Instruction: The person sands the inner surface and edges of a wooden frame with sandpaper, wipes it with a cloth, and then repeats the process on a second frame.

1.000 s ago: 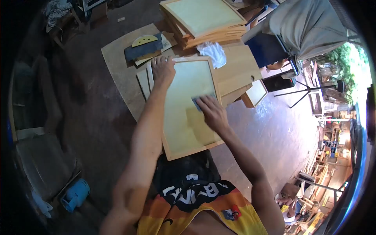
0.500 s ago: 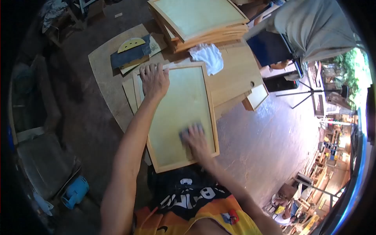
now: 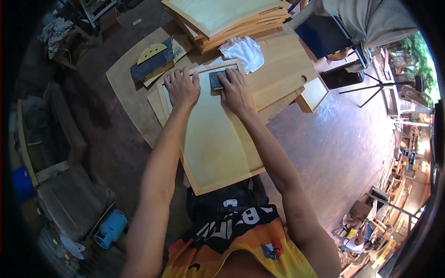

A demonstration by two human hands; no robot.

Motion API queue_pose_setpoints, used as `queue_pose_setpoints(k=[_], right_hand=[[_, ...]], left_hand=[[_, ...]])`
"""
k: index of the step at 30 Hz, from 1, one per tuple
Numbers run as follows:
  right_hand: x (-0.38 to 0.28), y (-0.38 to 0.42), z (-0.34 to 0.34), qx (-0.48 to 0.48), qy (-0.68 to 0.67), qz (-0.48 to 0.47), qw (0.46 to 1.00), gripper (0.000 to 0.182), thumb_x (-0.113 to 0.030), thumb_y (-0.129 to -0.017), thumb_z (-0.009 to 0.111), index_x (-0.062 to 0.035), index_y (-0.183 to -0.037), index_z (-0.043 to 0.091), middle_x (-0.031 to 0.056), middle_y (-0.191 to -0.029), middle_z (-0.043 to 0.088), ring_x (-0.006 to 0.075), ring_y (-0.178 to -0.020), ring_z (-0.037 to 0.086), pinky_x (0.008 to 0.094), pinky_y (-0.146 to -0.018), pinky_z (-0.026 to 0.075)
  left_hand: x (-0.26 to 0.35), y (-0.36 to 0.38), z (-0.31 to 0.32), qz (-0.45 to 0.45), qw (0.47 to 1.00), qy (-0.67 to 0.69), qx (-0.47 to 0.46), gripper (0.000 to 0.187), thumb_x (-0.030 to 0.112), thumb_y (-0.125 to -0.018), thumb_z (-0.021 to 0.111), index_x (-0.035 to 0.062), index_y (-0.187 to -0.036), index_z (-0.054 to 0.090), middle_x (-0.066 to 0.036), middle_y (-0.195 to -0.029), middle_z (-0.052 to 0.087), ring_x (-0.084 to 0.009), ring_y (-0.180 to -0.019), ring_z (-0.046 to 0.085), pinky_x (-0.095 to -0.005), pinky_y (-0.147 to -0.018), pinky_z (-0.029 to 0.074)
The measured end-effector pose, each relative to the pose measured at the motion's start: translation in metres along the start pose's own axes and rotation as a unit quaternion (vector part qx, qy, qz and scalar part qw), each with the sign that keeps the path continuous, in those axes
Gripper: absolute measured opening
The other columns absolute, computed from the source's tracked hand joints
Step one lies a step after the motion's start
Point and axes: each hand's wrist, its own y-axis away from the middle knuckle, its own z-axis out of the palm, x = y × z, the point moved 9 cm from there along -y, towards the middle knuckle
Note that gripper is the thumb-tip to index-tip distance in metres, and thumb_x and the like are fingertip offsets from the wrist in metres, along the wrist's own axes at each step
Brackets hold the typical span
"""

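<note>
A shallow wooden-framed panel [image 3: 213,143] with a pale greenish face lies tilted on the work table in front of me. My left hand [image 3: 181,88] rests over its upper left corner, fingers bent over the frame's edge. Near the upper right corner, my right hand [image 3: 235,90] holds a small dark sanding pad [image 3: 216,80] against the panel's face. A white cloth [image 3: 242,53] lies just beyond the top edge. Dark sandpaper sheets [image 3: 150,67] with a yellow perforated disc [image 3: 152,53] on them are to the left.
Similar framed panels [image 3: 227,16] are stacked at the table's far side. A small wooden box [image 3: 314,95] sits by the right edge. Beyond are a tripod stand [image 3: 381,85], a blue gas cylinder [image 3: 111,228] on the floor, and a person [image 3: 359,238] at lower right.
My right hand has moved with the pad from the panel's lower right up to near its top edge. My left hand stays at the upper left corner. The view has shifted slightly.
</note>
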Motion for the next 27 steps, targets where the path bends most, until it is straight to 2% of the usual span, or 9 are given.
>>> queue_pose_setpoints(k=[5, 8, 13, 17, 18, 19, 21, 23, 27], right_hand=[[0.016, 0.003, 0.028, -0.014, 0.002, -0.014, 1.0, 0.052, -0.008, -0.074, 0.064, -0.0069, -0.126, 0.059, 0.019, -0.138, 0.051, 0.0362, -0.133, 0.043, 0.0441, -0.112, 0.033], [0.041, -0.004, 0.04, -0.054, -0.123, 0.034, 0.99, 0.054, -0.006, -0.075, 0.061, -0.0055, -0.129, 0.057, 0.0187, -0.142, 0.048, 0.0348, -0.136, 0.04, 0.042, -0.115, 0.031], [0.014, 0.003, 0.021, -0.034, -0.024, 0.03, 0.999, 0.054, -0.001, -0.076, 0.055, 0.0049, -0.13, 0.052, 0.0205, -0.142, 0.048, 0.0357, -0.136, 0.041, 0.0433, -0.115, 0.03], [-0.026, 0.173, -0.02, -0.134, -0.085, 0.025, 0.987, 0.052, 0.003, -0.076, 0.059, 0.0008, -0.128, 0.054, 0.0181, -0.138, 0.052, 0.0358, -0.134, 0.043, 0.0466, -0.114, 0.031], [-0.026, 0.235, 0.0, -0.226, -0.027, 0.019, 0.974, 0.053, 0.007, -0.073, 0.059, 0.0008, -0.126, 0.056, 0.0182, -0.136, 0.054, 0.0348, -0.133, 0.045, 0.0462, -0.112, 0.034], [-0.06, 0.225, -0.055, -0.227, -0.078, 0.057, 0.969, 0.05, 0.01, -0.074, 0.057, 0.0002, -0.124, 0.056, 0.0188, -0.133, 0.056, 0.0356, -0.13, 0.047, 0.0462, -0.109, 0.038], [-0.057, 0.197, -0.07, -0.216, -0.091, 0.065, 0.97, 0.048, 0.008, -0.077, 0.056, 0.0011, -0.124, 0.056, 0.0186, -0.132, 0.056, 0.0357, -0.129, 0.047, 0.0458, -0.111, 0.036], [-0.04, 0.13, -0.073, -0.146, -0.079, 0.033, 0.985, 0.045, 0.007, -0.077, 0.056, 0.0013, -0.122, 0.056, 0.0186, -0.13, 0.057, 0.0365, -0.127, 0.048, 0.0452, -0.109, 0.038], [-0.003, 0.014, -0.011, -0.043, -0.027, -0.034, 0.998, 0.046, 0.001, -0.077, 0.057, -0.0009, -0.124, 0.056, 0.016, -0.132, 0.057, 0.0347, -0.128, 0.047, 0.0447, -0.11, 0.035]], left_hand=[[0.002, 0.0, -0.002, 0.006, 1.0, -0.013, 0.016, 0.037, 0.038, -0.094, 0.049, 0.0049, -0.107, 0.059, -0.02, -0.103, 0.061, -0.0351, -0.107, 0.053, -0.0509, -0.103, 0.03], [-0.002, -0.001, -0.001, 0.013, 1.0, -0.015, 0.023, 0.04, 0.041, -0.094, 0.05, 0.0043, -0.108, 0.059, -0.02, -0.104, 0.061, -0.0354, -0.108, 0.053, -0.0512, -0.103, 0.03], [0.002, -0.001, 0.001, -0.009, 0.999, -0.035, 0.005, 0.052, 0.052, -0.093, 0.048, 0.0047, -0.113, 0.058, -0.02, -0.111, 0.059, -0.0358, -0.114, 0.05, -0.0507, -0.104, 0.028], [0.0, 0.001, -0.002, -0.024, 1.0, -0.012, -0.008, 0.058, 0.056, -0.092, 0.046, 0.0035, -0.113, 0.06, -0.022, -0.114, 0.059, -0.0341, -0.116, 0.048, -0.0482, -0.107, 0.025], [-0.006, -0.01, -0.002, -0.036, 0.999, -0.015, -0.012, 0.058, 0.056, -0.092, 0.046, 0.0034, -0.113, 0.06, -0.022, -0.114, 0.059, -0.034, -0.116, 0.048, -0.0478, -0.107, 0.025], [-0.009, -0.011, 0.0, -0.042, 0.999, -0.017, -0.021, 0.058, 0.056, -0.092, 0.046, 0.0033, -0.114, 0.06, -0.021, -0.114, 0.059, -0.0339, -0.116, 0.048, -0.0475, -0.107, 0.025], [-0.003, -0.002, -0.001, -0.048, 0.996, -0.003, -0.081, 0.058, 0.054, -0.093, 0.046, 0.0027, -0.116, 0.059, -0.021, -0.115, 0.059, -0.0335, -0.117, 0.048, -0.0472, -0.107, 0.025], [-0.001, -0.003, -0.002, -0.04, 0.998, -0.003, -0.058, 0.058, 0.054, -0.093, 0.046, 0.0027, -0.117, 0.058, -0.021, -0.116, 0.059, -0.0334, -0.116, 0.048, -0.0467, -0.107, 0.024], [-0.003, 0.001, 0.0, -0.047, 0.998, -0.005, -0.038, 0.059, 0.054, -0.092, 0.046, 0.0028, -0.119, 0.057, -0.021, -0.117, 0.058, -0.0334, -0.118, 0.047, -0.0465, -0.108, 0.024]])
